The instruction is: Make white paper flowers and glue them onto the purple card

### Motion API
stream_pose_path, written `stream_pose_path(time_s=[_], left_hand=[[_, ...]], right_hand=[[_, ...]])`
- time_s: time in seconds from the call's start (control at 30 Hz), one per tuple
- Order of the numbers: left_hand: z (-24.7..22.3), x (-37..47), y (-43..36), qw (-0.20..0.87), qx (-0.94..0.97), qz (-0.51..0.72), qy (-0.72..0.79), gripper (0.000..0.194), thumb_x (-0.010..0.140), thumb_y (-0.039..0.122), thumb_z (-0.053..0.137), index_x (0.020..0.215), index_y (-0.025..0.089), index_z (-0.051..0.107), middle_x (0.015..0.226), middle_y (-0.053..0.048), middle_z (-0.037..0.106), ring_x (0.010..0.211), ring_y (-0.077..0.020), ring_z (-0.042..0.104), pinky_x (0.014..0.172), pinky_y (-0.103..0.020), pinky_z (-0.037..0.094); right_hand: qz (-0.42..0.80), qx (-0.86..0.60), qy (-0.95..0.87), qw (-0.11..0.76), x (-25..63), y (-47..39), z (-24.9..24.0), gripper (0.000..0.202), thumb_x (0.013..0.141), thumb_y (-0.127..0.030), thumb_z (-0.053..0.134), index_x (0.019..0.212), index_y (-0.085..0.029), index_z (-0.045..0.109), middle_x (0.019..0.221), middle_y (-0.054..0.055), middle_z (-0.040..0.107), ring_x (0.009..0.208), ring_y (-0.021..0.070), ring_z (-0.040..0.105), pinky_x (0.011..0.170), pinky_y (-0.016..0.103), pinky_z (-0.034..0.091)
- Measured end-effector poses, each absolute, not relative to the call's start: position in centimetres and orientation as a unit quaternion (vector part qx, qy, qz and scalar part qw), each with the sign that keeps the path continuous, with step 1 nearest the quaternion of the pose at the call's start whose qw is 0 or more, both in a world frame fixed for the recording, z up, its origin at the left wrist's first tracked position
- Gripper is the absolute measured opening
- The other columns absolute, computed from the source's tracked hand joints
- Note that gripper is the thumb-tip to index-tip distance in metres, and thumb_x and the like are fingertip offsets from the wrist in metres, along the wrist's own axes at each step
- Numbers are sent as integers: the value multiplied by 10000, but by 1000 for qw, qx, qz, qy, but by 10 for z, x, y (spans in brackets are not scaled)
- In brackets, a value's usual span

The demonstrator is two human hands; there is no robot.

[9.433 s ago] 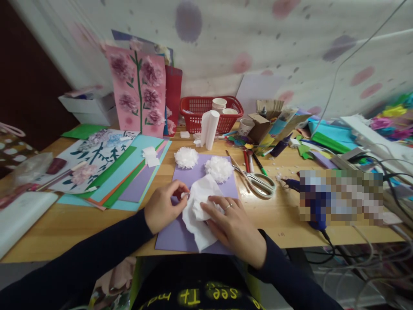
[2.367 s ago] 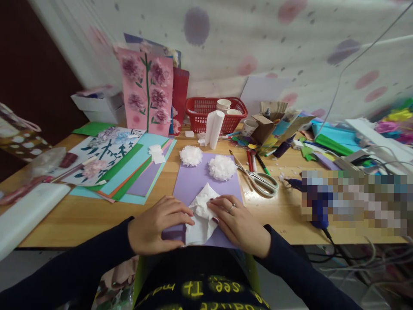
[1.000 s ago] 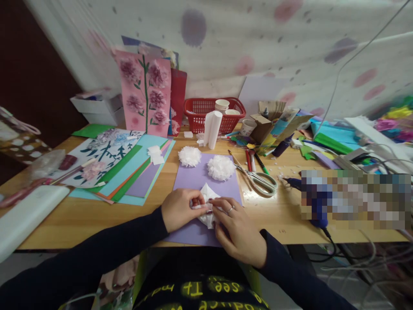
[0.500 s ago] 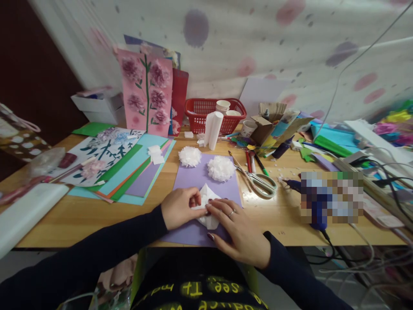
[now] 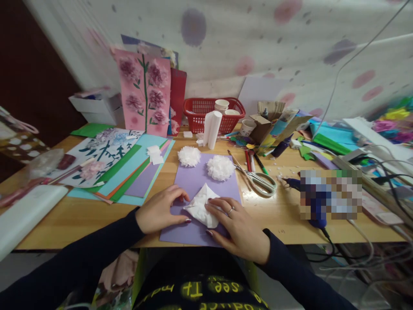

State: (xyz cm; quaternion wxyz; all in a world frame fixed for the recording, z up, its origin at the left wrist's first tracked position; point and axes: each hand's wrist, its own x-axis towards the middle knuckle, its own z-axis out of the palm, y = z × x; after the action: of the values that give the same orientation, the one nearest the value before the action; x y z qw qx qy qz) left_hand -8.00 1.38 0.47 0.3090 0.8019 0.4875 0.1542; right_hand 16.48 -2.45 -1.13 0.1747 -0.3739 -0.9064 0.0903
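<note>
A folded white tissue paper (image 5: 201, 206), roughly diamond-shaped, lies on a purple sheet of paper (image 5: 180, 234). The fingers of my right hand (image 5: 240, 226) rest flat on its right side, thumb spread away on the purple sheet. Just left of the tissue, my left hand (image 5: 161, 211) is open with thumb and fingers apart, holding nothing. Two fluffy white paper flowers sit farther back: one (image 5: 220, 168) on the purple sheet, another (image 5: 189, 156) at its upper left corner.
Scissors (image 5: 263, 183), a pencil (image 5: 240, 168) and markers (image 5: 251, 161) lie to the right, before a blue glue gun (image 5: 318, 202). A white roll (image 5: 213, 129) stands before a red basket (image 5: 195, 114). Coloured sheets (image 5: 124, 168) spread left, near a pink flower picture (image 5: 145, 92).
My left hand has let go of the tissue's left edge and moved left, its fingers opening. The tissue now lies flatter, with my right hand still on it.
</note>
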Motion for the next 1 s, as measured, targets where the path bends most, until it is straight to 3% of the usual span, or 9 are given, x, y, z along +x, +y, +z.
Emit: stream_pose_path(time_s=[0.2, 0.37, 0.57, 0.8, 1.0], left_hand=[[-3, -88, 14, 294, 813, 175, 471, 96, 809, 254, 587, 811, 187, 655, 898, -25, 561, 773, -155, 555, 720, -270, 435], [4, -78, 11, 304, 809, 170, 473, 92, 822, 181, 536, 792, 167, 621, 799, -13, 623, 715, -146, 571, 674, -252, 424], [11, -73, 5, 290, 812, 198, 467, 135, 772, 102, 517, 802, 177, 625, 777, 3, 673, 696, -137, 604, 658, -230, 441], [-1, -75, 6, 225, 859, 248, 388, 263, 841, 105, 476, 974, 189, 687, 850, -36, 675, 808, -158, 620, 750, -260, 475], [-6, -76, 4, 180, 873, 256, 374, 279, 832, 56, 458, 928, 153, 701, 818, -49, 645, 793, -156, 609, 735, -254, 483]], right_hand=[[88, -374, -907, 176, 165, -25, -12, 449, 894, -368, 513, 1269, -123, 522, 1253, 144, 554, 1145, 284, 449, 956, 477, 435], [91, -391, -902, 157, 160, -25, -10, 427, 918, -386, 474, 1244, -119, 540, 1239, 142, 563, 1117, 284, 455, 946, 473, 432], [51, -393, -907, 144, 154, -26, -9, 525, 920, -439, 459, 1372, -173, 445, 1185, 158, 575, 1064, 294, 475, 888, 484, 448], [53, -393, -907, 142, 154, -26, -9, 451, 922, -385, 464, 1294, -140, 531, 1201, 162, 573, 1088, 292, 468, 905, 470, 441], [43, -395, -908, 136, 153, -27, -9, 527, 925, -411, 455, 1396, -179, 421, 1183, 159, 566, 1038, 288, 479, 881, 471, 441]])
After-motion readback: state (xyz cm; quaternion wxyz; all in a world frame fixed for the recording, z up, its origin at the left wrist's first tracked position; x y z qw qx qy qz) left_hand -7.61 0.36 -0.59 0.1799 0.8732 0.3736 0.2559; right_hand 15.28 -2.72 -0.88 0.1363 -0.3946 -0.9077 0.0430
